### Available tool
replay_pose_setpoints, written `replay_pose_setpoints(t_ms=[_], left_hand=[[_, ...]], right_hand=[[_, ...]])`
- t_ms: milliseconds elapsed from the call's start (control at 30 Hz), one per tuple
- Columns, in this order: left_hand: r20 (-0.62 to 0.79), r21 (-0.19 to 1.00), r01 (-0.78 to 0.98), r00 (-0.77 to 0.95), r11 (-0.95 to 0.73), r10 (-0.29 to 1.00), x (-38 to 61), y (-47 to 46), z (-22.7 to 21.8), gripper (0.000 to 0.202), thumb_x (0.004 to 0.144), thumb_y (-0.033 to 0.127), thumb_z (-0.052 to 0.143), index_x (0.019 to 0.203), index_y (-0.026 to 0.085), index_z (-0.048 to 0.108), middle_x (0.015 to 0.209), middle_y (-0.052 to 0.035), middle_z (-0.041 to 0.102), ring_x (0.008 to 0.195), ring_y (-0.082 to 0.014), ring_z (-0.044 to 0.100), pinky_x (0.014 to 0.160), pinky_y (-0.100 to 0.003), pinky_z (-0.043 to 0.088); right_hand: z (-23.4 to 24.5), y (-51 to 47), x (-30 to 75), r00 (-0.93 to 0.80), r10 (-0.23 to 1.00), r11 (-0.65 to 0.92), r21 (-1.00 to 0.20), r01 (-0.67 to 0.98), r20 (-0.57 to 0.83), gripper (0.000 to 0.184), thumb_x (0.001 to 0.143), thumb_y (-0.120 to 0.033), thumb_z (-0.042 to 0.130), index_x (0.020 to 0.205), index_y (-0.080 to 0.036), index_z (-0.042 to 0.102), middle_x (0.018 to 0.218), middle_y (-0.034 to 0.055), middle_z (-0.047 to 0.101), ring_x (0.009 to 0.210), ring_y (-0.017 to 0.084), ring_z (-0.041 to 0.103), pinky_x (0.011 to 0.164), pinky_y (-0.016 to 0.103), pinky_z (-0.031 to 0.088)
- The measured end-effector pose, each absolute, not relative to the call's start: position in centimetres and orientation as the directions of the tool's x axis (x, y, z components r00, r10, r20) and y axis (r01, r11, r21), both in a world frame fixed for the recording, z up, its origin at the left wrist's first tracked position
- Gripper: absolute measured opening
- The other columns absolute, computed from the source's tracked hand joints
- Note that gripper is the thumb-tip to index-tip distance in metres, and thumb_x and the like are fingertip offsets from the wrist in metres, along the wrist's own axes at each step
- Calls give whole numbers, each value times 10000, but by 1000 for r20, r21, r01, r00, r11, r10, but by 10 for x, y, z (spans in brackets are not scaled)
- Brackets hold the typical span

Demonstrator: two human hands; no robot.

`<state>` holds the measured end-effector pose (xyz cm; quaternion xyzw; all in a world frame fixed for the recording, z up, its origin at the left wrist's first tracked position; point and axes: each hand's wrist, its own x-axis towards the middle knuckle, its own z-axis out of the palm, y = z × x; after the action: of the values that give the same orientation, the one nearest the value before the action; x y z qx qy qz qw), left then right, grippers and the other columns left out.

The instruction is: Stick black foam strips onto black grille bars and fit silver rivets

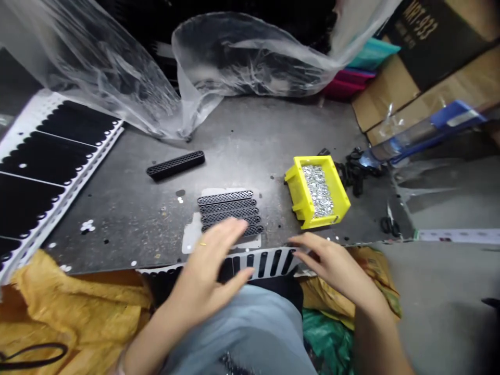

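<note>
My left hand (pixel 211 260) hovers flat with its fingers spread over the near end of a row of black perforated grille strips (pixel 228 205) lying side by side on the grey table (pixel 242 146). It holds nothing. My right hand (pixel 332 263) rests open at the table's front edge, its fingertips touching the right end of a white slotted tray (pixel 269 262) that holds black strips. One more black grille strip (pixel 175 165) lies alone farther back to the left.
A yellow bin (pixel 299 195) of small silver screws stands right of the strips. Black small parts (pixel 353 172) and scissors (pixel 389 224) lie beyond it. A white rack of black strips (pixel 50 151) runs along the left. Clear plastic bags (pixel 234 52) and cardboard boxes (pixel 429 67) crowd the back.
</note>
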<state>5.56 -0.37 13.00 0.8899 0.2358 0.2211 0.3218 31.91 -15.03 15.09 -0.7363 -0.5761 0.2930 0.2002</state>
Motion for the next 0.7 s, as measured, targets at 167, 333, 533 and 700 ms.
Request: replay_pose_setpoints(t_ms=[167, 333, 533, 700], left_hand=[[175, 758, 162, 883, -632, 436, 121, -38, 122, 239, 1064, 309, 516, 1220, 202, 662, 1090, -59, 772, 986, -233, 693, 877, -413, 506], [119, 805, 258, 811, -534, 572, 128, -34, 124, 239, 1080, 249, 465, 1001, 209, 687, 920, -21, 751, 853, -185, 663, 792, -363, 438], [286, 717, 219, 773, -662, 566, 132, -35, 115, 218, 1077, 207, 464, 1031, 183, 676, 885, -41, 737, 786, -177, 644, 734, -342, 408], [430, 611, 228, 709, -759, 559, 125, -39, 111, 226, 1045, 200, 565, 1256, 174, 642, 1047, -62, 767, 915, -194, 683, 822, -355, 409]], right_hand=[[142, -172, 303, 244, 962, -84, -715, 694, 124, 204, 1017, -176, 580, 1148, -266, 708, 1129, 55, 727, 968, 179, 724, 887, 338, 613], [124, -162, 272, 370, 821, 13, -663, 748, 434, 322, 919, -150, 730, 1227, -245, 738, 1112, 98, 675, 879, 188, 709, 796, 346, 637], [114, -165, 281, 619, 725, -77, -857, 509, 302, 163, 950, -156, 674, 1018, -233, 799, 1102, 86, 742, 1008, 223, 739, 927, 420, 630], [143, -159, 285, 859, 419, 110, -956, 273, 294, 116, 961, -162, 649, 996, -227, 738, 1052, 48, 724, 742, 163, 738, 761, 410, 668]])
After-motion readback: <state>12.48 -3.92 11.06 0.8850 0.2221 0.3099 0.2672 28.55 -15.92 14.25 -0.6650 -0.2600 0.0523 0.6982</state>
